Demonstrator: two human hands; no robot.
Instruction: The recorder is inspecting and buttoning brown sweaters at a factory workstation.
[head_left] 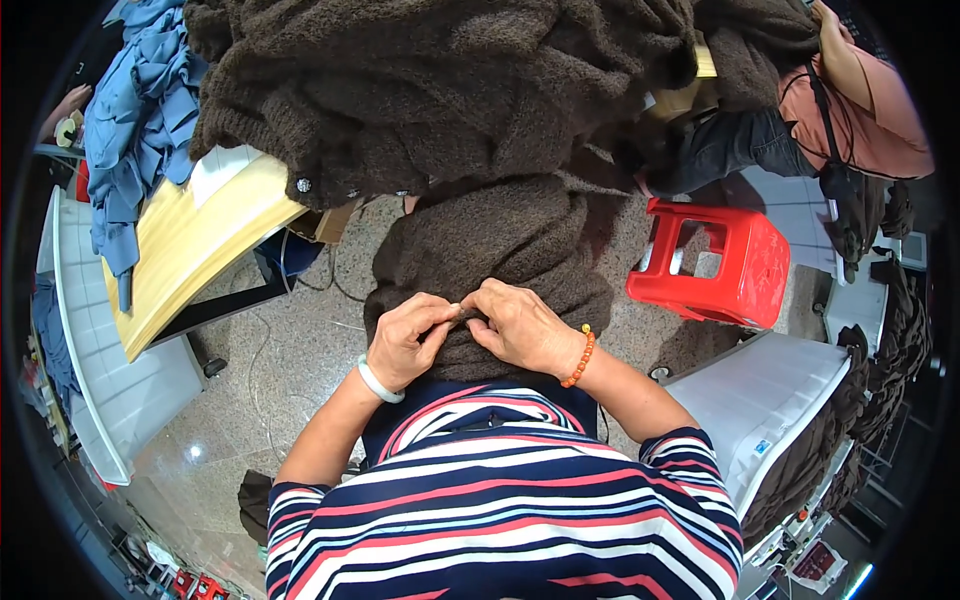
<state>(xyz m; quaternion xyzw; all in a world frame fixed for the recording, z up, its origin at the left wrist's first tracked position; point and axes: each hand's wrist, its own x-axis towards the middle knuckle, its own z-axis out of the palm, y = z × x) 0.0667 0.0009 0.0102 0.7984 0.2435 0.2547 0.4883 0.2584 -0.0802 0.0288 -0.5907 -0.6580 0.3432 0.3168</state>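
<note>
A dark brown knitted garment lies bunched over my lap. My left hand, with a pale bangle at the wrist, pinches the knit near its front edge. Right beside it, my right hand is closed on the same garment, its fingertips almost meeting the left ones. An orange bead bracelet circles my right wrist. Something small and pale shows between the fingertips; whether it is a fingernail or a separate piece, I cannot tell.
A large heap of brown knitwear, with shiny buttons along its edge, covers the table ahead. Blue garments hang over the wooden tabletop at left. At right are a red plastic stool, a white bin and a person in pink.
</note>
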